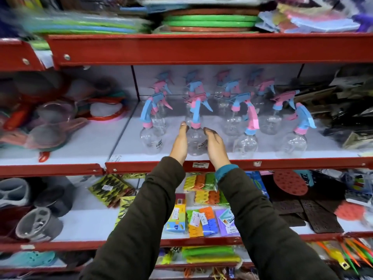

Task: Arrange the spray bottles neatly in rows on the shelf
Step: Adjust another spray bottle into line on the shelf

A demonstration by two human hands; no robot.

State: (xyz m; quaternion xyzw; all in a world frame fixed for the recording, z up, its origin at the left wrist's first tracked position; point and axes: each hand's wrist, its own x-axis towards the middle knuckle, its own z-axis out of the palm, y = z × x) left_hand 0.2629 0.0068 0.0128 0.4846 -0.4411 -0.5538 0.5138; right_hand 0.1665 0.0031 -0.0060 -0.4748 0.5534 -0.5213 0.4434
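Several clear spray bottles with pink and blue trigger heads stand in rows on the middle shelf (pixel 282 161), which has a red front edge. A front-row bottle (pixel 196 141) with a blue neck and pink collar stands between my two hands. My left hand (pixel 180 143) lies flat against its left side. My right hand (pixel 215 145) lies against its right side, fingers straight. Both hands cup the bottle's round body. Other front-row bottles stand at the left (pixel 150 139), the right (pixel 246 141) and the far right (pixel 294 142).
Strainers and sieves (pixel 50 122) fill the shelf section to the left. Dark packaged goods (pixel 347 118) crowd the right end. The red shelf above (pixel 201 49) overhangs the bottles. Clothes-peg packs (pixel 203 215) lie on the shelf below.
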